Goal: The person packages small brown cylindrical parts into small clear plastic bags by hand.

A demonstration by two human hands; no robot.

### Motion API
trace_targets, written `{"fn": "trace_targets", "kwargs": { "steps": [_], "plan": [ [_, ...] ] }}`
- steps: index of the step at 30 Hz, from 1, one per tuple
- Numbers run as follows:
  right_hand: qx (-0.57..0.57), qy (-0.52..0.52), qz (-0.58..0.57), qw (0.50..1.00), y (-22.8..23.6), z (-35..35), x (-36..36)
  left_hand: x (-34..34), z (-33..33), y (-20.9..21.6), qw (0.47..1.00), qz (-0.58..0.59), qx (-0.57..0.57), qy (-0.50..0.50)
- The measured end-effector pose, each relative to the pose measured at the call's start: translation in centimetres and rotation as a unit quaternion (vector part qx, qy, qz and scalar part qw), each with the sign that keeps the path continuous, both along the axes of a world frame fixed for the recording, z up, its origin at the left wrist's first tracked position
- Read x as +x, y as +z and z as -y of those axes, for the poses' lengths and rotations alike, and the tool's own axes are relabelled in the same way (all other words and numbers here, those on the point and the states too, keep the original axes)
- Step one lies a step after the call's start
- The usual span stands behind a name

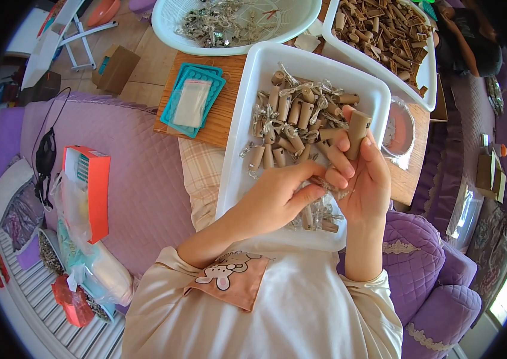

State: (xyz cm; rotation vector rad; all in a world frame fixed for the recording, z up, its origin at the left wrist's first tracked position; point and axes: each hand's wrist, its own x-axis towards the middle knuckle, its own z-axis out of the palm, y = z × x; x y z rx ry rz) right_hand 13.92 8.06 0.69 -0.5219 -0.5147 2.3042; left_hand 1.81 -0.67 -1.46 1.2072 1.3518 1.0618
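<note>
One view only, head camera. Two bare hands are held together over the near end of a white rectangular tray (pixel 238 173) resting on the lap. A cork-shaped brown stopper (pixel 357 133) is pinched upright between the fingertips of the right hand (pixel 366 182), fingers closed on it. The left hand (pixel 277 200) is closed narrowly around a thin bundle of silvery wire (pixel 332 189), which is gripped between thumb and fingers and touches the right palm; whether the wire is attached to the held stopper cannot be told. More stoppers with coiled wire (pixel 292 122) are heaped in the far half of the tray, a few more under the hands.

A second white tray of plain brown stoppers (pixel 385 30) is seen at top right, a white round basket (pixel 169 27) of wire pieces at top left, a teal tray (pixel 172 102) with a clear bag on the wooden table. An orange box (pixel 93 188) lies on the purple sofa cover at left.

Step judged: wire being wound or gathered on one stopper piece, mid-handling. The next move is judged to need a steady pinch on the stopper while the loose wire is kept taut and untangled.
</note>
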Motion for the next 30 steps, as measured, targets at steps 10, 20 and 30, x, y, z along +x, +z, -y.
{"fn": "trace_targets", "kwargs": {
  "steps": [10,20,30],
  "plan": [
    [0.329,0.155,0.445,0.818,-0.7,1.5,0.3,-1.5,1.0,-0.3,0.965,-0.143,0.134,0.173],
    [0.223,0.011,0.352,0.909,-2.2,1.1,1.2,-11.7,-0.1,-4.0,0.798,-0.49,0.029,0.35],
    [0.2,0.036,0.344,0.917,-3.2,1.0,2.0,-15.4,0.7,-10.3,0.758,-0.535,-0.057,0.368]
  ]
}}
